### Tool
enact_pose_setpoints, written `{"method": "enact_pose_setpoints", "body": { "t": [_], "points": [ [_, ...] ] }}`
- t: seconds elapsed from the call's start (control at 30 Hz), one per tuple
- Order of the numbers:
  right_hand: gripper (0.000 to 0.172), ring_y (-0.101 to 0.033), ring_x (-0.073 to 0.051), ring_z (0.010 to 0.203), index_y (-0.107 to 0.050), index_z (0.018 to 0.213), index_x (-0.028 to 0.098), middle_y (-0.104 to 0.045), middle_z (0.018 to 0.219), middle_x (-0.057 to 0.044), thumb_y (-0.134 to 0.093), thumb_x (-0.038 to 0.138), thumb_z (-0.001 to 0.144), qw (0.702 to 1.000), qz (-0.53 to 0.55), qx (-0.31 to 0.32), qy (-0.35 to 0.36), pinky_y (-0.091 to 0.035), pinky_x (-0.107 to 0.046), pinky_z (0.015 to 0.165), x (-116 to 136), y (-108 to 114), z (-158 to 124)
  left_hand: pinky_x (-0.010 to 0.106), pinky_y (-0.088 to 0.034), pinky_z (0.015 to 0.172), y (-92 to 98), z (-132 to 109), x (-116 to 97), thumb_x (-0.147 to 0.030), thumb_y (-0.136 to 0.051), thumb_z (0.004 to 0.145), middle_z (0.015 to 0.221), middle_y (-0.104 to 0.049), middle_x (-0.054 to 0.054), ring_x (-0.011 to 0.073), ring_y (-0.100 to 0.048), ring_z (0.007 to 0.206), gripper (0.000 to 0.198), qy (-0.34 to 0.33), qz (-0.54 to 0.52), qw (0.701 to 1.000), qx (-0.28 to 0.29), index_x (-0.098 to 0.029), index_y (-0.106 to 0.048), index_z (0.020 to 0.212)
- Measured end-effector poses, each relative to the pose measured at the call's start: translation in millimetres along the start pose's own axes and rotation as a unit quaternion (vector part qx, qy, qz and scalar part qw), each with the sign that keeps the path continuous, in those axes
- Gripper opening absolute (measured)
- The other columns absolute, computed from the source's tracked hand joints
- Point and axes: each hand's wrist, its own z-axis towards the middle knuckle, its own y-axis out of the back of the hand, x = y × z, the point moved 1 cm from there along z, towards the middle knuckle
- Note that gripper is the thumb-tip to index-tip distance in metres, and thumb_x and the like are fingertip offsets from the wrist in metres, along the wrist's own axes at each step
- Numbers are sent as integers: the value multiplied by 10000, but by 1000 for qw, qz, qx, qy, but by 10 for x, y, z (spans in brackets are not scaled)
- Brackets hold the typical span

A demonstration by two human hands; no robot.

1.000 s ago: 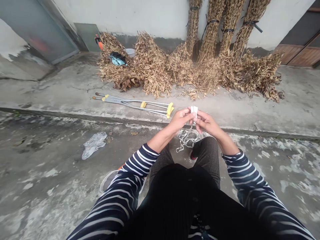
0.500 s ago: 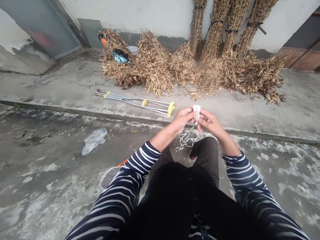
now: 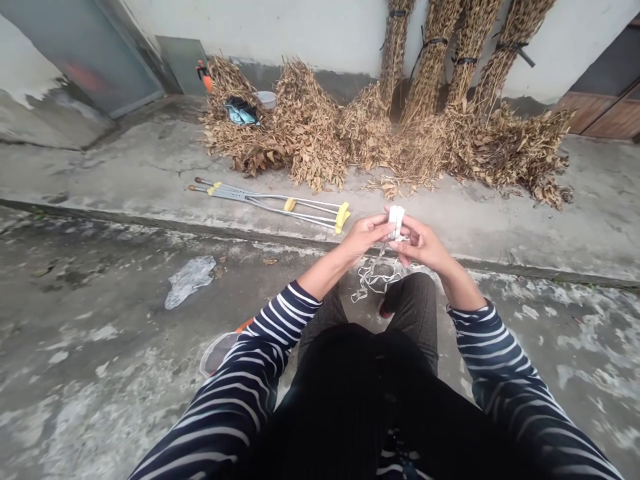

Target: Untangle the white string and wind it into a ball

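Between my two hands is a small wound bundle of flat white string (image 3: 396,219). My left hand (image 3: 367,237) pinches it from the left, with the thumb across its near side. From the right, my right hand (image 3: 423,247) has its fingers behind the bundle and its thumb at the lower end. Loose string (image 3: 369,280) dangles below in tangled loops, in front of my trouser leg. Where the fingers lie behind the bundle, their tips are hidden.
Crutches with yellow pads (image 3: 295,207) lie on the raised concrete ledge (image 3: 125,180). Dried plant stalks (image 3: 310,133) are heaped behind, with tied bundles (image 3: 434,53) against the wall. A clear plastic bag (image 3: 190,281) lies on the lower ground, left of a partly covered orange-and-white object (image 3: 217,353).
The bundle sits slightly higher and looks wider, with its wraps showing more plainly. My right hand's fingers have shifted around it. The loose string hangs nearly as before.
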Motion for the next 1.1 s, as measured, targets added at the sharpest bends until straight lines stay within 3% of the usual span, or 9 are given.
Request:
{"method": "enact_pose_setpoints", "body": {
  "t": [0.2,0.33,0.5,0.67,0.77,0.83,0.93,1.0,1.1],
  "points": [
    [710,-578,-58,464,-474,1554,279,-755,1091,-71,-746,424,914,998,-64,-11,-21,-518,-212,438,-8,-10,0,232,-380,642,-61,-23,-4,-500,-854,748,732,-629,-7,77,-472,634,425,-10,28,999,-33,-123,-747,913],
    [749,-564,-56,461,-467,1564,284,-743,1093,-65,-768,433,895,998,-64,-4,-19,-511,-214,429,78,-23,7,237,-366,629,-61,-47,27,-533,-832,777,672,-565,-24,84,-449,621,419,-20,18,998,-60,-141,-707,858],
    [669,-627,-58,481,-458,1576,262,-746,1119,-84,-681,440,972,999,-5,43,3,-498,-190,437,173,5,-1,281,-444,724,-35,-65,81,-687,-771,773,609,-511,-30,114,-485,639,535,-30,-27,999,-1,-160,-684,813],
    [545,-596,-43,427,-533,1527,261,-754,976,-44,-619,432,1017,999,28,38,10,-445,-169,398,207,52,-21,359,-452,988,33,-39,56,-600,-716,878,751,-670,23,170,-632,874,464,-83,61,995,18,-157,-751,1016],
    [495,-557,-35,392,-593,1471,261,-741,896,-19,-638,428,1007,998,40,42,15,-407,-174,380,249,61,-22,396,-445,1066,96,12,-52,-461,-766,876,1047,-753,66,214,-668,1080,541,-107,62,989,78,-233,-653,1353],
    [466,-543,-33,383,-621,1435,259,-724,853,-1,-646,427,1002,998,50,45,13,-394,-177,375,275,69,-18,404,-442,1099,132,53,-156,-394,-786,859,1272,-718,94,246,-641,1226,638,-118,60,985,115,-279,-580,1452],
    [426,-542,-33,381,-655,1382,245,-701,817,16,-666,410,990,996,63,58,7,-376,-174,365,293,87,-10,406,-462,1098,149,112,-300,-347,-787,850,1416,-652,122,277,-618,1299,644,-120,91,975,164,-276,-584,1458],
    [398,-548,-36,383,-679,1335,225,-696,801,18,-681,402,979,995,67,69,4,-370,-171,361,297,99,-8,396,-495,1055,139,148,-355,-314,-781,845,1368,-681,127,266,-660,1227,585,-106,112,970,186,-239,-635,1407],
    [371,-539,-40,370,-703,1255,192,-695,769,16,-707,412,956,995,75,72,-7,-358,-173,352,307,109,-12,358,-523,992,113,189,-354,-229,-759,833,1190,-751,102,214,-707,1080,421,-79,135,974,165,-175,-731,1250]
  ]
}}
